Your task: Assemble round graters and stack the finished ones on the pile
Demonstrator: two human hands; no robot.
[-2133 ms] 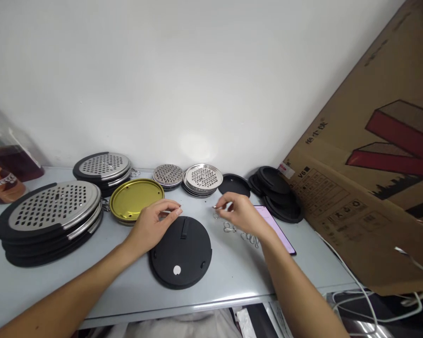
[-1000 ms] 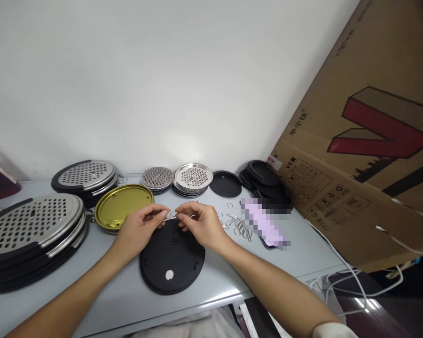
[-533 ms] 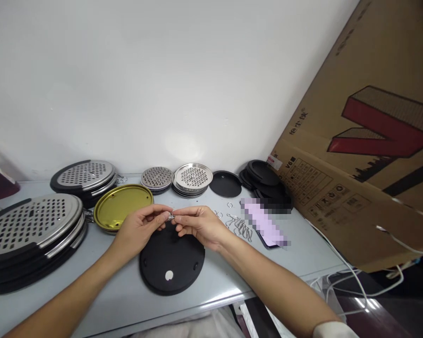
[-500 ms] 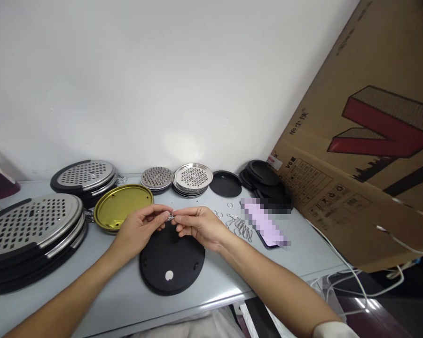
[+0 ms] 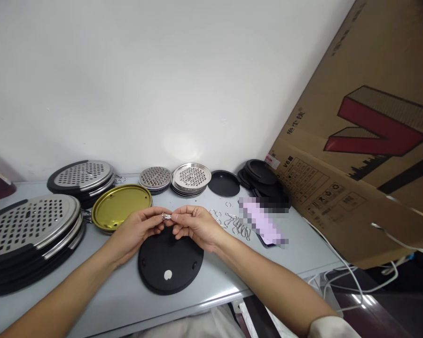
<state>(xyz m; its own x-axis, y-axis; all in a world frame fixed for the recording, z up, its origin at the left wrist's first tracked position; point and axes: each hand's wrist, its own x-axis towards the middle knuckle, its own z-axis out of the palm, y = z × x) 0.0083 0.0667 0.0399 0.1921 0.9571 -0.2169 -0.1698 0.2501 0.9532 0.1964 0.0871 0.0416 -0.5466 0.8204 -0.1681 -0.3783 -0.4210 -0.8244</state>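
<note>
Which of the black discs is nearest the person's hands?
The black disc with the white spot, partly hidden by the left hand and right hand; other black pieces lie farther from them.

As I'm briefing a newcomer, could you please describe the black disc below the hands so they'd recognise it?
On the grey table, find where the left hand and right hand meet. The round black disc lies below them, toward the table's front edge. Unlike the other black discs farther back, it bears a bold white spot.
</note>
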